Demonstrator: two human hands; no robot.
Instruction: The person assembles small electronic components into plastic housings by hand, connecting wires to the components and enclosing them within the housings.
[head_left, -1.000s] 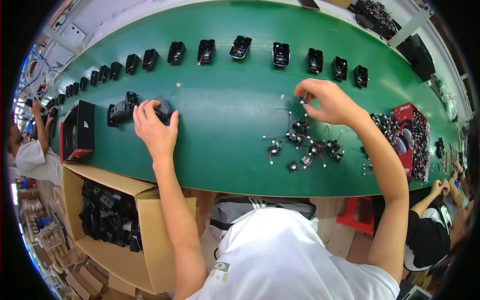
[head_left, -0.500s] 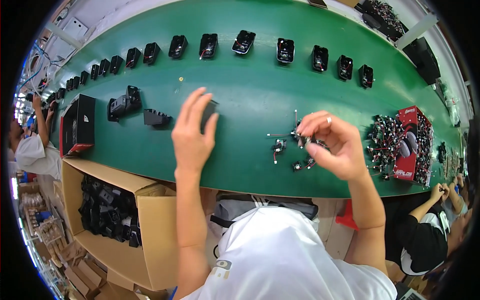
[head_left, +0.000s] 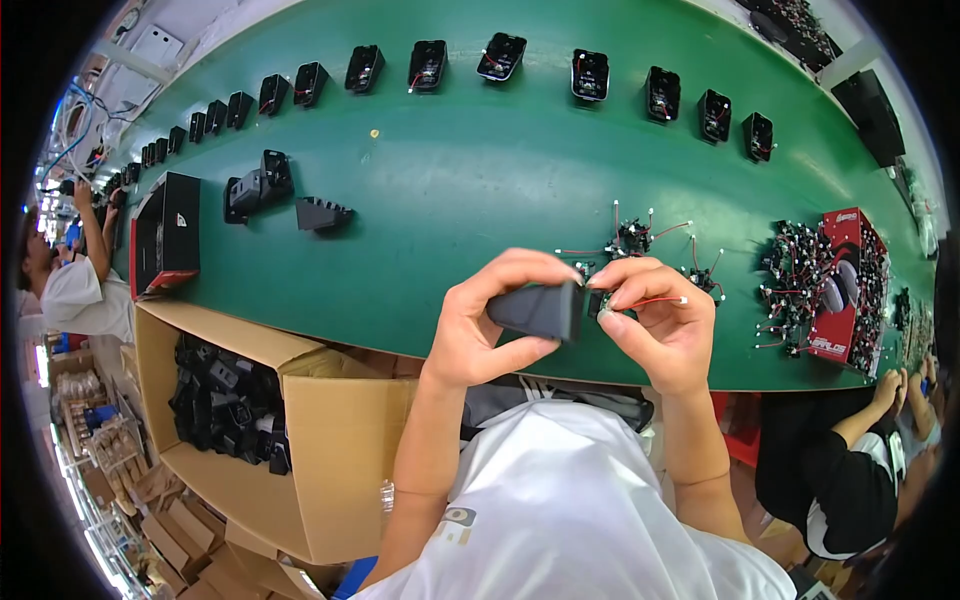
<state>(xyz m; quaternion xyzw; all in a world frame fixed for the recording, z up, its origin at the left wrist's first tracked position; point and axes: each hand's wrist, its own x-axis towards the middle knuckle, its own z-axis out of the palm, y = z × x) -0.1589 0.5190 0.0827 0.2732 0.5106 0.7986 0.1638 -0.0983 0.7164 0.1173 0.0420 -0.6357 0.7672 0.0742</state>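
My left hand [head_left: 480, 320] grips a black plastic housing [head_left: 535, 312], its wide end turned toward my right hand. Between the fingertips of my right hand [head_left: 660, 325] is a small black wired component [head_left: 597, 302], with a red wire [head_left: 655, 301] ending in a white plug. The two parts are close together, above the near edge of the green table; whether they touch, I cannot tell. Behind my right hand lie several more wired components [head_left: 632, 238] in a loose group. Farther left are another black housing [head_left: 322, 214] and a small cluster of housings [head_left: 260, 187].
An arc of black housings with wires [head_left: 428, 66] runs along the far side of the green table [head_left: 450, 170]. At right, wired components heap around a red box [head_left: 846, 225]. A cardboard box [head_left: 345, 480] of black parts stands left, near a black box [head_left: 165, 235]. Other people sit at both sides.
My left hand has moved right and nearer to me with the black housing. My right hand has lifted a wired component off the group and come nearer, so both hands now meet.
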